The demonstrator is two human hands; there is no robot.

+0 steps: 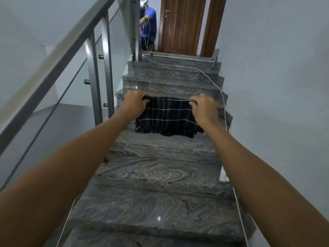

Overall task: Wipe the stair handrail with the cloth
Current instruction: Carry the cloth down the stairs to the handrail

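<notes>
Both my arms are stretched forward over the stairs [160,166]. My left hand [132,102] has its fingers curled round the left top corner of the cloth [167,116], gripping it. My right hand [203,107] pinches the right top corner, fingers bent over the edge. The cloth is dark with thin pale check lines; it is held taut along its top edge between the two hands and hangs free below them, its lower hem loose above a stair tread, not touching it as far as I can judge.

The handrail [58,56] runs along the left side, rising from near left to far, carried on grey metal posts [92,77] with glass panels between. The cloth is well apart from the handrail, to its right.

A white cable [223,104] trails down the right side of the steps from the landing. At the far top stands a brown wooden door [181,24]. Left of it, a person in a blue top [149,22] is partly hidden behind the rail post. The wall [276,68] on the right is plain and pale.
</notes>
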